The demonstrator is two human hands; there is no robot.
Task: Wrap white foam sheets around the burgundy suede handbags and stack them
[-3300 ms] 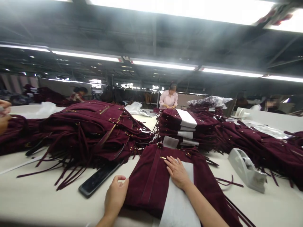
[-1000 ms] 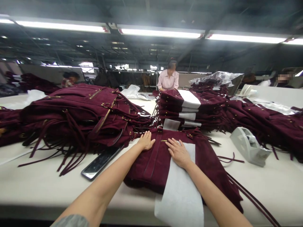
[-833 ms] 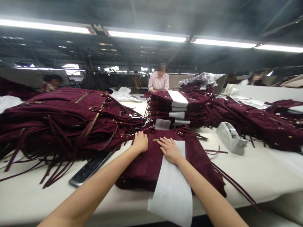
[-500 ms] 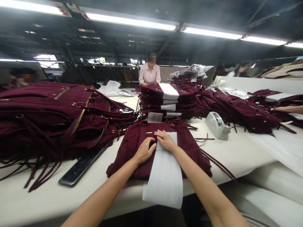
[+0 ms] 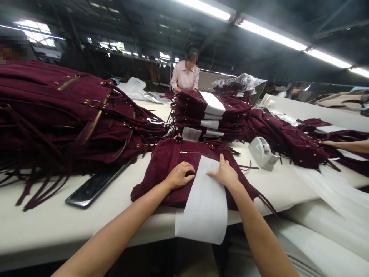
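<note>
A burgundy suede-like bag [image 5: 161, 161] lies flat in front of me, its small zipper showing near the top. Over its middle runs a white foam strip [image 5: 204, 204], whose near end hangs past the table edge. My left hand [image 5: 181, 176] rests on the bag just left of the strip, fingers bent and thumb apart, holding nothing. On the strip's right side lies my right hand [image 5: 226, 173], fingers stretched and thumb spread over the strip. Another piece of white strip [image 5: 191, 134] shows at the bag's far edge.
Burgundy bags are heaped at left [image 5: 37, 100]; a banded stack [image 5: 187, 102] stands behind. A black phone-like slab [image 5: 95, 186] lies left, a tape dispenser [image 5: 262, 153] right. White sheets [image 5: 323, 188] cover the right side. One co-worker [image 5: 185, 77] stands opposite; another person's hand [image 5: 331, 144] reaches in at right.
My right hand has moved right, off the zipper area and onto the strip's right side. The strip's upper end now lies uncovered below the zipper. My left hand stays on the bag.
</note>
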